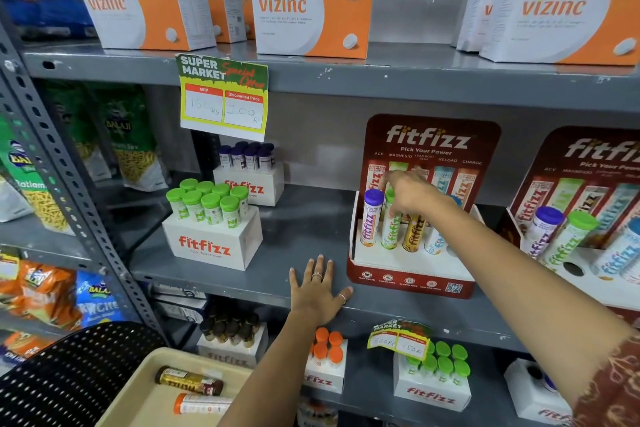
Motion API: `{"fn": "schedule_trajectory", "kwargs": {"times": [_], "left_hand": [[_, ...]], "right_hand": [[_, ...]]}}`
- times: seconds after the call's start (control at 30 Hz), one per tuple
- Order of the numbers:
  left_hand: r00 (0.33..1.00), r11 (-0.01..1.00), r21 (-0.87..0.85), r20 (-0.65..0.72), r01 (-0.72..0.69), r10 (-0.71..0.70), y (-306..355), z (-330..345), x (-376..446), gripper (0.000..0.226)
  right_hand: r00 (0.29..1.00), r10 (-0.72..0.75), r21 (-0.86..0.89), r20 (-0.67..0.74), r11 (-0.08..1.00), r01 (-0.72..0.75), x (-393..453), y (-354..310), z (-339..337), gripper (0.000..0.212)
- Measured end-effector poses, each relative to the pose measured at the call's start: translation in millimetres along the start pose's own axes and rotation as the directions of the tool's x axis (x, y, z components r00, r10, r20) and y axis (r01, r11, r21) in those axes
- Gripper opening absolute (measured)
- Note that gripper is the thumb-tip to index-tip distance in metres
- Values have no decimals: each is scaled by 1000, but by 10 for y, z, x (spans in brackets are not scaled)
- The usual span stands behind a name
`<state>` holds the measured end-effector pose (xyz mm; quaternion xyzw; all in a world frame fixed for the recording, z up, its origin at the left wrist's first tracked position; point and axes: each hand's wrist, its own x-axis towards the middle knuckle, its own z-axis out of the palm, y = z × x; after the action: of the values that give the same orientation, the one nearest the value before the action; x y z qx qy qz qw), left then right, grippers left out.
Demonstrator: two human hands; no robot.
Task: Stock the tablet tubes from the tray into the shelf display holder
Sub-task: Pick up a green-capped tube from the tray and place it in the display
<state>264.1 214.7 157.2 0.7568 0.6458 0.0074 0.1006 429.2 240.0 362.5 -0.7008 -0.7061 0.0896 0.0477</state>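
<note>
Grey metal shelf: left hand lay flat, fingers spread; right hand pinched green-capped white tablet tube in red cardboard display holder.

Occluded, cropped and illegible regions of the head view.

The right hand covers the cap of the green tube and the top of the gold tube in the display holder, at centre right; whether its fingers grip either tube cannot be told. Its forearm hides most of the blue tube. The tray, lower left, is cropped by the bottom edge and overlapped by the left forearm, which hides the end of the orange-capped tube. The second display holder runs off the right edge. Handwritten prices on the price tag are faint, and the holder's front icons are too small to read.
</note>
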Motion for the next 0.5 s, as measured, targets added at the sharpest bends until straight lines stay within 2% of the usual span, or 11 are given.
{"fn": "schedule_trajectory", "kwargs": {"times": [0.07,0.17,0.23,0.33,0.43,0.5], "left_hand": [[1000,1000,-15,1,-5,5,-1,-18,-8,74],[1000,998,-60,-27,-11,9,-27,-44,-45,72],[992,996,-86,-129,5,-16,-96,-78,-94,68],[950,995,-92,-308,31,-58,-310,-140,-207,59],[900,996,-77,-430,41,-71,-597,-197,-400,47],[844,997,-71,-532,31,-64,-792,-192,-584,37]], "right_hand": [[999,-30,-47,11,998,31,3,-37,-11,67],[987,-147,-29,-71,989,145,-29,-147,6,66],[957,-243,-34,-159,970,240,-50,-276,59,63],[875,-391,-49,-287,918,394,-69,-539,218,53],[810,-494,-21,-315,857,515,-101,-837,463,42],[782,-511,-3,-357,838,546,-146,-1052,671,38]]}}
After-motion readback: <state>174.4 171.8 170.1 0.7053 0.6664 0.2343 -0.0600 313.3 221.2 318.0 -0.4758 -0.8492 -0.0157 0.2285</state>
